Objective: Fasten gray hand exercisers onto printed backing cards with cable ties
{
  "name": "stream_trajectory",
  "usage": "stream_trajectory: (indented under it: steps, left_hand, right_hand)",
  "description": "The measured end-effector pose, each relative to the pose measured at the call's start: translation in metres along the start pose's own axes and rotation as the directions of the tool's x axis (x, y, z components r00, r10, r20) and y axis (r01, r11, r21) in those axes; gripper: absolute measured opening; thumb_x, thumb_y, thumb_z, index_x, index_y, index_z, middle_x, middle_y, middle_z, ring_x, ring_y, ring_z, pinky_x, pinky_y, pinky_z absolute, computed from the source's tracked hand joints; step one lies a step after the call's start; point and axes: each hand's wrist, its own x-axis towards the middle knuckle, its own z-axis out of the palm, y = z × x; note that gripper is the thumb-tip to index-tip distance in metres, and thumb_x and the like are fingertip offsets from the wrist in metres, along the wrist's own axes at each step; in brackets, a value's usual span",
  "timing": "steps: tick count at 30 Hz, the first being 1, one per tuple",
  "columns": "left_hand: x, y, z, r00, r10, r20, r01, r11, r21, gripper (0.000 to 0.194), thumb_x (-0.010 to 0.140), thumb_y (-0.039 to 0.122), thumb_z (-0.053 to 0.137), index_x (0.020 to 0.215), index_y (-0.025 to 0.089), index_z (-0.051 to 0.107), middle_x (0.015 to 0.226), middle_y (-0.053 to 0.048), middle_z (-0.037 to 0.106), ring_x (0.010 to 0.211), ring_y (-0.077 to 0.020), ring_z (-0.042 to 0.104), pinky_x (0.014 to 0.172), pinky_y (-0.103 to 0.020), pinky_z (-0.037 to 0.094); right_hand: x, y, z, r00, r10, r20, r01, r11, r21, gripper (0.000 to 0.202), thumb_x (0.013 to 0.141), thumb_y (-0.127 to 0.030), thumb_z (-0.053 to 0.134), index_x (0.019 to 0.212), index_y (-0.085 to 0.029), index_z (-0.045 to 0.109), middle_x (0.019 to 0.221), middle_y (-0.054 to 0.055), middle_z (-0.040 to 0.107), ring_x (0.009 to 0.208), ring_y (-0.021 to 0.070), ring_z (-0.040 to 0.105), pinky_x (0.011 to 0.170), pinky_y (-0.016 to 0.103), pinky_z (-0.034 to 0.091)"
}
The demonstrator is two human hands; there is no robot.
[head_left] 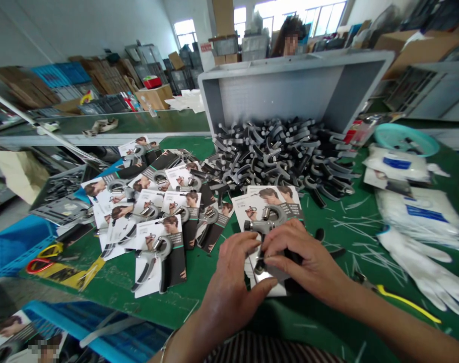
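In front of me lies a printed card (239,205) with a grey and black hand grip strengthener (272,216) on it, its coil spring toward the top. My left hand (231,275) is curled round the left side of the strengthener, with the thumb low on the card. My right hand (299,249) covers the right side, thumb and forefinger pinched together close to the left fingertips. Whatever sits in that pinch is too small to make out. To the left, several cards with strengtheners on them overlap in a pile, the nearest card (144,234) lying in front.
A tipped grey crate (274,91) spills a heap of loose strengtheners (267,151). White zip ties (380,257), yellow-handled pliers (406,305), a white glove (418,264) and plastic bags (421,212) lie right. Scissors (44,257) and blue crates (21,244) are left. A person (289,38) is behind.
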Motion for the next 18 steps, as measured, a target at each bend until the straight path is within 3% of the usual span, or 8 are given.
stream_trajectory:
  steps: [2, 5, 8, 10, 12, 14, 15, 18]
  left_hand:
    - [-0.005, -0.011, 0.006, 1.0, 0.006, -0.02, -0.004, 0.998, 0.061, 0.05, 0.087, 0.022, 0.07, 0.131, 0.02, 0.046, 0.134, -0.016, 0.056, 0.13, -0.0283, 0.048, 0.108, -0.052, 0.043]
    - [-0.008, -0.026, 0.01, 0.999, 0.05, -0.011, -0.049, 0.993, 0.107, 0.042, 0.09, 0.017, 0.063, 0.13, 0.022, 0.049, 0.133, -0.013, 0.059, 0.132, -0.0273, 0.049, 0.109, -0.054, 0.042]
    - [-0.008, -0.03, 0.01, 0.996, 0.087, 0.024, -0.089, 0.99, 0.112, 0.043, 0.089, 0.015, 0.064, 0.129, 0.023, 0.051, 0.133, -0.012, 0.06, 0.133, -0.027, 0.049, 0.11, -0.053, 0.042]
    - [-0.009, -0.027, 0.008, 0.995, 0.089, 0.046, -0.092, 0.993, 0.077, 0.041, 0.089, 0.015, 0.063, 0.129, 0.023, 0.052, 0.134, -0.012, 0.06, 0.135, -0.027, 0.047, 0.111, -0.053, 0.04]
    - [-0.011, -0.024, 0.003, 0.993, 0.027, 0.111, -0.027, 1.0, 0.002, 0.036, 0.092, 0.018, 0.061, 0.126, 0.024, 0.053, 0.137, -0.012, 0.057, 0.138, -0.0267, 0.044, 0.114, -0.054, 0.038]
    - [-0.012, -0.023, -0.004, 0.979, -0.105, 0.175, 0.121, 0.989, -0.083, 0.031, 0.094, 0.024, 0.058, 0.125, 0.026, 0.054, 0.143, -0.01, 0.052, 0.14, -0.0264, 0.043, 0.115, -0.053, 0.035]
    - [-0.012, -0.025, -0.007, 0.968, -0.181, 0.174, 0.204, 0.971, -0.122, 0.031, 0.095, 0.028, 0.057, 0.126, 0.027, 0.053, 0.146, -0.01, 0.05, 0.14, -0.0265, 0.042, 0.116, -0.053, 0.034]
    - [-0.004, -0.029, -0.006, 0.915, -0.397, 0.069, 0.402, 0.888, -0.223, 0.049, 0.09, 0.039, 0.063, 0.135, 0.028, 0.048, 0.15, -0.01, 0.046, 0.14, -0.0288, 0.043, 0.117, -0.052, 0.032]
  right_hand:
    - [-0.002, 0.005, 0.001, 0.999, -0.032, 0.032, 0.03, 0.998, 0.06, 0.008, 0.097, -0.025, 0.059, 0.091, -0.023, 0.063, 0.101, 0.001, 0.069, 0.101, 0.0188, 0.054, 0.093, 0.037, 0.041]
    - [-0.008, 0.009, 0.001, 0.996, -0.046, 0.08, 0.038, 0.995, 0.094, 0.013, 0.099, -0.028, 0.055, 0.092, -0.023, 0.064, 0.092, 0.001, 0.071, 0.1, 0.0195, 0.053, 0.091, 0.037, 0.044]
    - [-0.015, 0.009, -0.002, 0.997, -0.035, 0.072, 0.03, 0.998, 0.063, 0.015, 0.099, -0.028, 0.054, 0.092, -0.023, 0.066, 0.091, 0.002, 0.072, 0.1, 0.0204, 0.052, 0.092, 0.04, 0.044]
    - [-0.025, 0.013, -0.014, 0.997, -0.015, 0.07, 0.011, 0.998, 0.054, 0.014, 0.099, -0.029, 0.055, 0.091, -0.024, 0.067, 0.091, 0.002, 0.073, 0.102, 0.0209, 0.054, 0.096, 0.042, 0.043]
    - [-0.044, 0.024, -0.037, 0.995, 0.088, -0.05, -0.087, 0.996, 0.023, 0.014, 0.099, -0.031, 0.054, 0.093, -0.025, 0.066, 0.093, 0.002, 0.072, 0.104, 0.0214, 0.057, 0.099, 0.042, 0.044]
    - [-0.08, 0.045, -0.065, 0.928, 0.262, -0.263, -0.29, 0.954, -0.071, 0.014, 0.099, -0.036, 0.053, 0.101, -0.026, 0.063, 0.105, 0.005, 0.07, 0.11, 0.0232, 0.058, 0.101, 0.045, 0.043]
    - [-0.104, 0.056, -0.079, 0.891, 0.343, -0.297, -0.402, 0.9, -0.17, 0.02, 0.096, -0.04, 0.057, 0.11, -0.026, 0.062, 0.118, 0.008, 0.066, 0.116, 0.0258, 0.057, 0.104, 0.049, 0.041]
    - [-0.189, 0.087, -0.1, 0.754, 0.627, -0.197, -0.634, 0.617, -0.466, 0.06, 0.08, -0.055, 0.071, 0.127, -0.021, 0.057, 0.13, 0.017, 0.06, 0.123, 0.0378, 0.053, 0.101, 0.057, 0.043]
